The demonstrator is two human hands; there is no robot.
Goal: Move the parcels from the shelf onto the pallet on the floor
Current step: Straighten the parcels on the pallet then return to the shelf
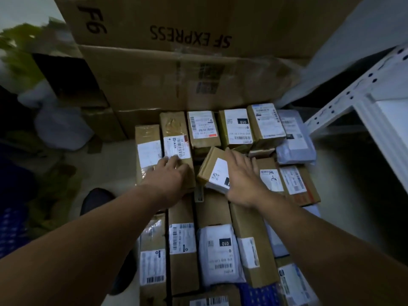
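Note:
Several labelled cardboard parcels and grey mailer bags lie packed in rows on the floor below me, covering the pallet, of which only a small grey piece (pixel 198 194) shows between boxes. My left hand (pixel 170 175) rests with straight fingers on a long brown parcel (pixel 176 138) in the left row. My right hand (pixel 244 180) lies flat on a small tilted box (pixel 215 165) with a white label, which sits askew on top of the stack. Neither hand grips anything.
Big cardboard cartons (pixel 176 85), one printed SF EXPRESS, stand stacked behind the parcels. The white metal shelf frame (pixel 357 102) rises at the right. A grey bag (pixel 61 127) and green clutter lie at the left. A dark shoe (pixel 97 199) stands on the pale floor beside the stack.

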